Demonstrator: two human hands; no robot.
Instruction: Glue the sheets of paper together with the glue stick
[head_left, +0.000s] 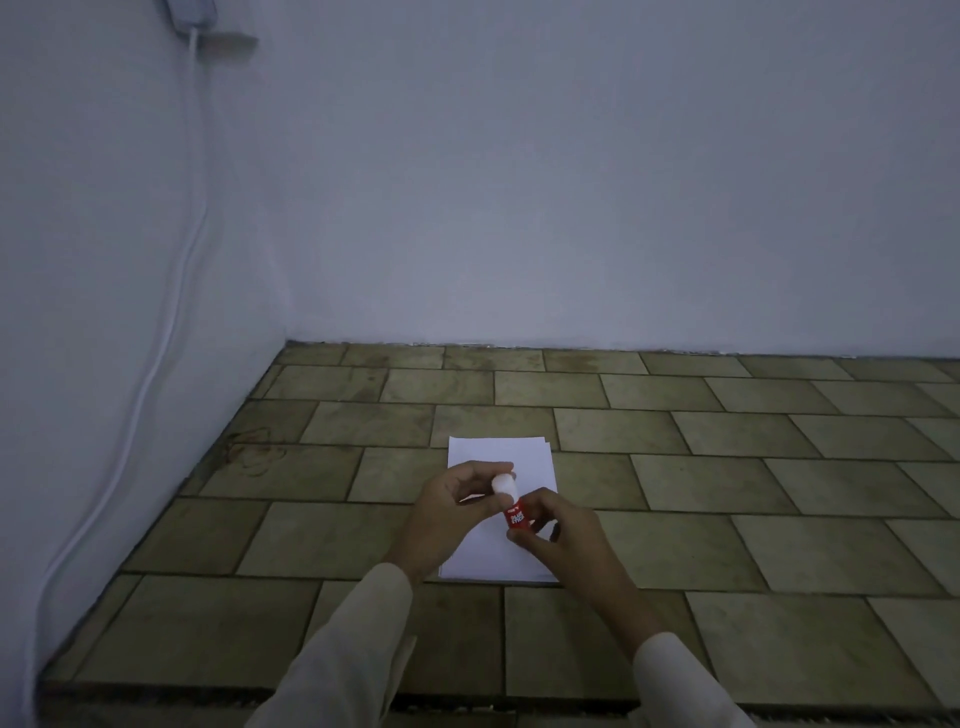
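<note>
Both hands are up over the paper with the glue stick (512, 501) held between them. The left hand (452, 512) has its fingers curled around the white cap end, pinching it from the side, while the right hand (558, 530) is closed on the red body lower down, thumb and fingertips wrapped around it. The stick sits tilted, cap pointing up and away toward the wall, red end nearer the person. Light is pretty dim, so I honestly can't tell if the cap is fully seated or already loosened a bit.

Underneath, the sheets of paper (524, 457) lie flat on the tiled floor (727, 467), stacked nearly square, with the edge of a lower sheet peeking out at the far right corner. The hands hover above the middle of the stack, and the glue stick isn't touching the paper.

Cream sleeves (358, 639) cover both forearms. Off to the left a white cable (179, 291) runs down the pale wall (571, 182) to the floor.
</note>
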